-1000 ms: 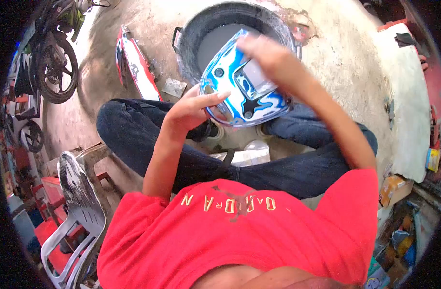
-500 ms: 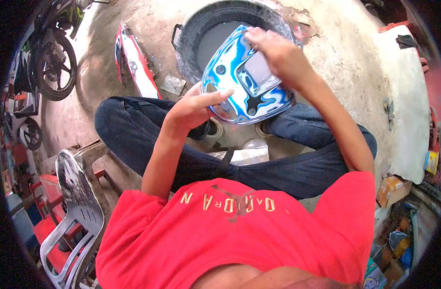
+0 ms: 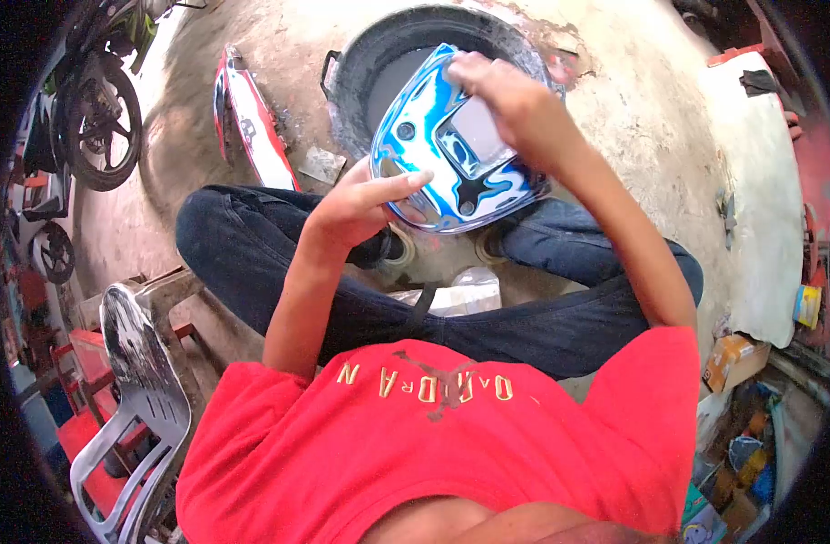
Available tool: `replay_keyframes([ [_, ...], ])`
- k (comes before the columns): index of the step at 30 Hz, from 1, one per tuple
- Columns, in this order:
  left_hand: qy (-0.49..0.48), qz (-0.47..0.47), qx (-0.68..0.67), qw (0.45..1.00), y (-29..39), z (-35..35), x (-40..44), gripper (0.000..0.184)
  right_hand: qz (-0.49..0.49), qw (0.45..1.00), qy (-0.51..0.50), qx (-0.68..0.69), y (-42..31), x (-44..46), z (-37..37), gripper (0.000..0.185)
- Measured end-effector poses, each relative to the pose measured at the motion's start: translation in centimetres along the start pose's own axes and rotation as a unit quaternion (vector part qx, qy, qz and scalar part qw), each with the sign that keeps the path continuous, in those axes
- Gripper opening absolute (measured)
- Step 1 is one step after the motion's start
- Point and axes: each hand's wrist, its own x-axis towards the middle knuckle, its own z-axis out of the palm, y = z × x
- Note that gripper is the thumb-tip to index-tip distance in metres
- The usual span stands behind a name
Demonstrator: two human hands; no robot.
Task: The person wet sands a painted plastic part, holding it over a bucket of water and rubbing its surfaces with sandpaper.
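Note:
A glossy blue-and-white swirl-patterned motorcycle fairing panel with a rectangular opening is held tilted above my feet, its top overlapping the black tub. My left hand grips its lower left edge, the thumb lying across the patterned face and the fingers underneath. At the upper right edge, my right hand rests with curled fingers on the panel; whether something thin lies under them is hidden. Behind it stands the round black tub, holding greyish liquid.
A red-and-white panel lies on the concrete floor to the left, near a small grey scrap. A motorcycle wheel is at far left, a grey plastic chair below it. A cardboard box sits at right.
The fairing panel and both hands have shifted slightly left in the view, the panel turning a little. Both hands stay on it.

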Motion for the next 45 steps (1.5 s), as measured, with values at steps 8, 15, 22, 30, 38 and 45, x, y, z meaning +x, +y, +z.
replay_keyframes([
  [8, 0.012, 0.021, 0.008, 1.000, 0.1, -0.1, 0.0, 0.043, -0.018, 0.999, -0.048, -0.003, -1.3, 0.1, 0.4, 0.045],
  [15, -0.008, 0.104, 0.060, 0.993, -0.8, -1.3, 0.5, 0.044, -0.058, 0.997, -0.057, 0.018, -4.0, -0.2, 0.7, 0.042],
  [22, 0.020, 0.081, -0.044, 0.996, -0.8, 0.3, 0.8, 0.042, -0.149, 0.988, -0.034, 0.030, -4.6, -1.2, 1.9, 0.045],
  [30, 0.041, 0.078, -0.034, 0.995, -1.6, 0.0, 0.9, 0.043, -0.186, 0.982, -0.044, 0.005, -3.8, -2.1, 2.5, 0.047],
  [38, 0.017, 0.075, -0.022, 0.997, -1.7, -0.6, 0.6, 0.044, -0.192, 0.981, -0.008, 0.021, -5.7, -2.7, 2.1, 0.042],
  [45, -0.001, 0.142, -0.093, 0.985, -1.2, -0.6, 0.5, 0.050, -0.067, 0.998, -0.007, 0.012, -5.1, -3.4, 1.4, 0.045],
])
